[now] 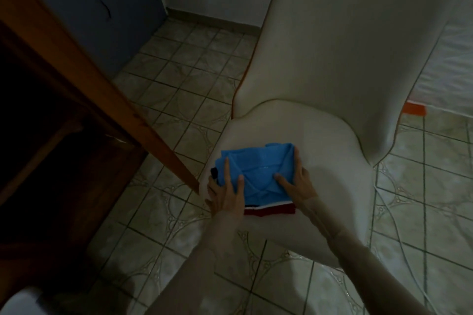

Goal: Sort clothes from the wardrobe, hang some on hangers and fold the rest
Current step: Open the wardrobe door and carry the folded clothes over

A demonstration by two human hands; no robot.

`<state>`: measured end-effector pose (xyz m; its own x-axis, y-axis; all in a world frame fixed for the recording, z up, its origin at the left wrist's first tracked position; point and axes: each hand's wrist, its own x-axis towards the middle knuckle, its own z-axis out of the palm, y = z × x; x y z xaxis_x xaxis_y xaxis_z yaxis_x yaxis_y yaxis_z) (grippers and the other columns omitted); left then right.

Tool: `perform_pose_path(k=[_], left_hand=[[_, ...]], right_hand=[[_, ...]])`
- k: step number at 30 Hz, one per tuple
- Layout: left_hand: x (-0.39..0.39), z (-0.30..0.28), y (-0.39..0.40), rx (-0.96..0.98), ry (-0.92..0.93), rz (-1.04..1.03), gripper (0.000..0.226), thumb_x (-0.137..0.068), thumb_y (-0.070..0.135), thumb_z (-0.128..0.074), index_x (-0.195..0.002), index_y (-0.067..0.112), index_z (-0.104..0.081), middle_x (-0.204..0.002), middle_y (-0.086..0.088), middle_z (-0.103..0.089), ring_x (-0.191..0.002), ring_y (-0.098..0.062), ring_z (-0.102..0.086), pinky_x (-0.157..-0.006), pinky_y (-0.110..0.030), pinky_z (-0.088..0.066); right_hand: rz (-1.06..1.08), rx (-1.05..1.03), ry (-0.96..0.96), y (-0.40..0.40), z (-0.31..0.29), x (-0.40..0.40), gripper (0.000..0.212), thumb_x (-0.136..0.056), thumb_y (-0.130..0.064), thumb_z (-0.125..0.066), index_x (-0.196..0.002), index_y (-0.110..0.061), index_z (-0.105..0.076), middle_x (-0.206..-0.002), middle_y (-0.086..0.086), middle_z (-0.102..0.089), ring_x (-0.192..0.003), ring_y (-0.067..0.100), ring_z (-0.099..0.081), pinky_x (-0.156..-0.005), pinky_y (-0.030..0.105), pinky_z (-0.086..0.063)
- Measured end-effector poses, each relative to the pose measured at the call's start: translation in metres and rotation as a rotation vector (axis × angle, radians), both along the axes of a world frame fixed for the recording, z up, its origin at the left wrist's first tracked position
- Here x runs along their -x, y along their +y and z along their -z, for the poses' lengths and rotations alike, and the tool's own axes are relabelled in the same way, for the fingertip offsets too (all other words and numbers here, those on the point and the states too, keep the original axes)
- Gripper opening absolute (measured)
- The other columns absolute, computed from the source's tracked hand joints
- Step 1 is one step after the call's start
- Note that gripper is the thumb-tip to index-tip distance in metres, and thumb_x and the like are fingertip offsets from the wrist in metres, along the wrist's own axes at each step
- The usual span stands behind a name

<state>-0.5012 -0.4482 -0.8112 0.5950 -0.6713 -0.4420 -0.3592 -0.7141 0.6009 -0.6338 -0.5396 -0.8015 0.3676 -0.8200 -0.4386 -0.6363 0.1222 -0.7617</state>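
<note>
- Dim light falls on a floor (179, 64) of pale patterned tiles with dark grout lines.
- White walls meet in a corner at the top, with a dark skirting strip along the bottom edge.
- At the left stands a wooden wardrobe (84, 79); its inside is too dark to make out.
- A white moulded chair (332, 84) with a tall back fills the middle and right.
- On the chair seat lies a small pile of folded clothes, near the front left edge.
- A folded blue shirt (256, 169) is on top, its collar showing.
- Under it a dark red garment (268, 210) with a white stripe sticks out at the near edge, and a dark piece shows at the left.
- The left hand (226, 194) lies on the pile's left side, fingers straight over the blue shirt.
- The right hand (294, 181) lies on the right side, fingers spread along the shirt's edge and thumb pressing on top.
- An orange strip (414, 110) lies on the floor behind the chair, at the right.
</note>
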Motion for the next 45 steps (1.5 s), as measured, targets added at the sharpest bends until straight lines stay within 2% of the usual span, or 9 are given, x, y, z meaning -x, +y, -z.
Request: perform_pose_path(k=[5, 8, 11, 17, 30, 35, 39, 42, 45], left_hand=[[-0.006, 0.006, 0.003, 0.092, 0.063, 0.097, 0.048, -0.091, 0.064, -0.013, -0.133, 0.059, 0.009, -0.157, -0.01, 0.002, -0.14, -0.031, -0.017, -0.111, -0.046, -0.022], [-0.006, 0.005, 0.001, 0.043, 0.099, 0.077, 0.057, -0.077, 0.076, -0.006, -0.131, 0.064, 0.01, -0.154, -0.013, -0.009, -0.135, -0.034, -0.025, -0.11, -0.048, -0.023], [-0.007, 0.007, -0.004, -0.005, 0.127, 0.051, 0.052, -0.092, 0.063, -0.02, -0.138, 0.058, 0.006, -0.15, -0.017, -0.016, -0.133, -0.035, -0.026, -0.109, -0.047, -0.023], [-0.016, 0.009, -0.009, -0.064, 0.131, 0.066, 0.055, -0.093, 0.06, -0.025, -0.139, 0.057, 0.005, -0.148, -0.018, -0.025, -0.129, -0.035, -0.029, -0.108, -0.044, -0.023], [-0.025, 0.0, 0.011, 0.115, 0.354, -0.015, 0.058, -0.073, 0.078, -0.041, -0.123, 0.072, -0.012, -0.149, -0.01, -0.027, -0.128, -0.033, -0.039, -0.107, -0.044, -0.036], [-0.012, -0.038, 0.012, 0.286, 0.384, -0.045, 0.058, -0.073, 0.078, -0.043, -0.124, 0.074, -0.014, -0.15, -0.005, -0.024, -0.131, -0.03, -0.036, -0.107, -0.045, -0.036], [0.001, -0.101, -0.008, 0.467, 0.409, -0.009, 0.064, -0.071, 0.079, -0.047, -0.128, 0.069, -0.019, -0.152, -0.001, -0.022, -0.135, -0.026, -0.031, -0.109, -0.046, -0.034], [0.01, -0.164, -0.026, 0.599, 0.412, 0.018, 0.062, -0.082, 0.062, -0.05, -0.137, 0.057, -0.021, -0.154, 0.004, -0.02, -0.138, -0.021, -0.027, -0.112, -0.04, -0.031], [0.014, -0.228, -0.04, 0.692, 0.384, 0.043, 0.057, -0.09, 0.047, -0.05, -0.14, 0.051, -0.022, -0.152, 0.003, -0.022, -0.135, -0.018, -0.03, -0.107, -0.03, -0.033]], right_hand=[[-0.068, 0.076, 0.027, 0.009, 0.018, -0.003, 0.064, -0.093, -0.045, -0.043, -0.128, -0.061, 0.009, -0.156, 0.01, 0.004, -0.143, 0.035, -0.007, -0.116, 0.05, -0.016], [-0.099, 0.048, 0.011, 0.006, 0.03, -0.001, 0.068, -0.089, -0.054, -0.044, -0.137, -0.053, 0.005, -0.158, 0.003, 0.002, -0.143, 0.03, -0.006, -0.115, 0.044, -0.014], [-0.13, 0.103, -0.013, 0.003, 0.037, -0.001, 0.087, -0.071, -0.076, -0.038, -0.142, -0.049, 0.004, -0.156, 0.008, -0.008, -0.141, 0.029, -0.017, -0.117, 0.041, -0.02], [-0.052, 0.051, 0.032, -0.003, 0.037, -0.006, 0.076, -0.086, -0.053, -0.05, -0.144, -0.047, -0.002, -0.138, 0.022, -0.044, -0.117, 0.037, -0.05, -0.098, 0.039, -0.042], [0.071, 0.03, -0.062, 0.016, 0.022, -0.001, 0.067, -0.084, -0.051, -0.057, -0.14, -0.05, -0.02, -0.124, 0.021, -0.048, -0.109, 0.032, -0.052, -0.086, 0.029, -0.042], [0.101, 0.168, -0.098, 0.017, -0.033, 0.008, 0.065, -0.085, -0.046, -0.06, -0.139, -0.049, -0.024, -0.109, 0.015, -0.04, -0.096, 0.023, -0.043, -0.086, 0.025, -0.035], [0.117, 0.294, -0.141, 0.004, -0.104, 0.02, 0.076, -0.071, -0.062, -0.054, -0.139, -0.047, -0.025, -0.112, 0.013, -0.038, -0.096, 0.02, -0.04, -0.088, 0.024, -0.035], [0.117, 0.375, -0.194, -0.012, -0.165, 0.029, 0.077, -0.07, -0.071, -0.058, -0.137, -0.051, -0.025, -0.128, 0.018, -0.04, -0.11, 0.03, -0.048, -0.099, 0.04, -0.043], [0.136, 0.44, -0.236, -0.025, -0.228, 0.033, 0.072, -0.078, -0.059, -0.061, -0.14, -0.045, -0.027, -0.129, 0.019, -0.038, -0.114, 0.029, -0.044, -0.1, 0.036, -0.04]])
